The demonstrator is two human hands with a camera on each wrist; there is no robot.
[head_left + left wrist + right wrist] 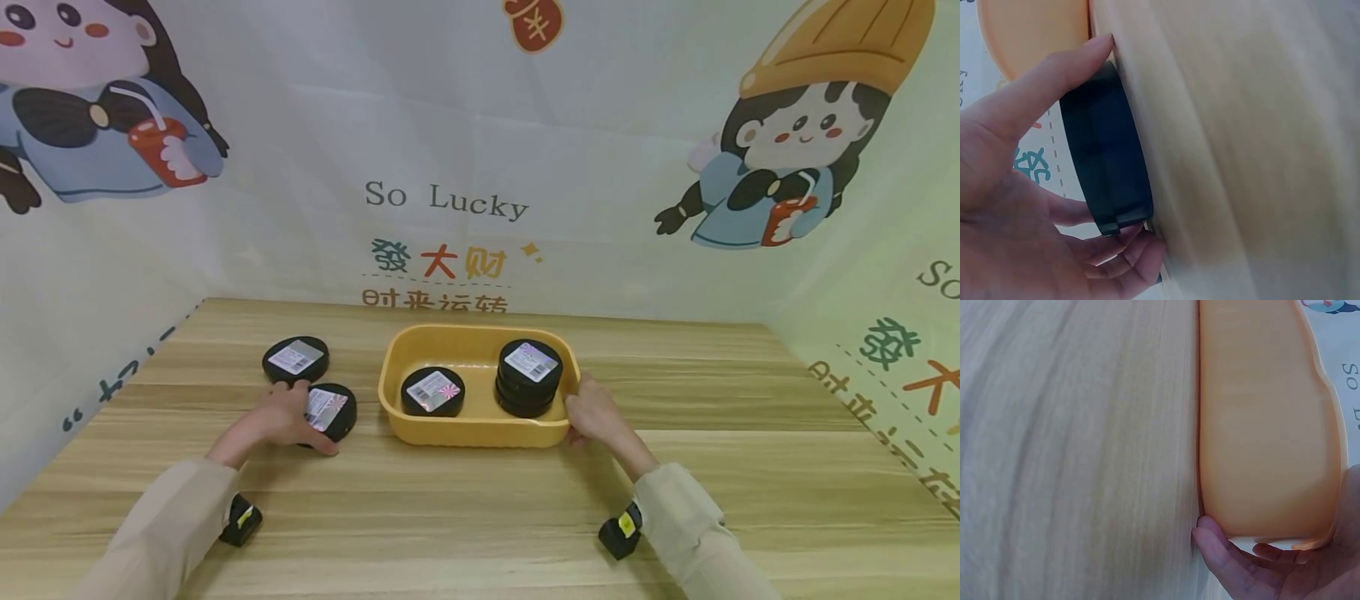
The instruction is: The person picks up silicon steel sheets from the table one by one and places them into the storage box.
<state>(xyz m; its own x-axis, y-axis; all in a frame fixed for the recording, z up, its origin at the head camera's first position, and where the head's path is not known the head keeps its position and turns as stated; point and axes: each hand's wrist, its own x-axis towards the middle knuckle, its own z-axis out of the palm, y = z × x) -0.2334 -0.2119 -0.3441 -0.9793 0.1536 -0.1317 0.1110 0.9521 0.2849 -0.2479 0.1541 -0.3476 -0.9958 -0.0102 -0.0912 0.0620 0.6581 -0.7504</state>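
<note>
My left hand (279, 415) grips a flat round black case (333, 408) by its edge, left of the yellow plastic bin (480, 432). In the left wrist view the thumb lies on one side of the black case (1110, 150) and the fingers curl round the other. The case's lid bears a silver label. My right hand (597, 410) holds the bin's right end; in the right wrist view its fingers curl about the end wall of the bin (1266, 437). Inside the bin, one black case (432, 392) lies at the left and a stack of cases (529, 375) stands at the right.
Another labelled black case (296, 358) lies on the wooden table (435, 525), just behind the left hand. A printed cloth backdrop (450, 108) rises behind the table and along both sides. Small black wrist devices sit under both sleeves.
</note>
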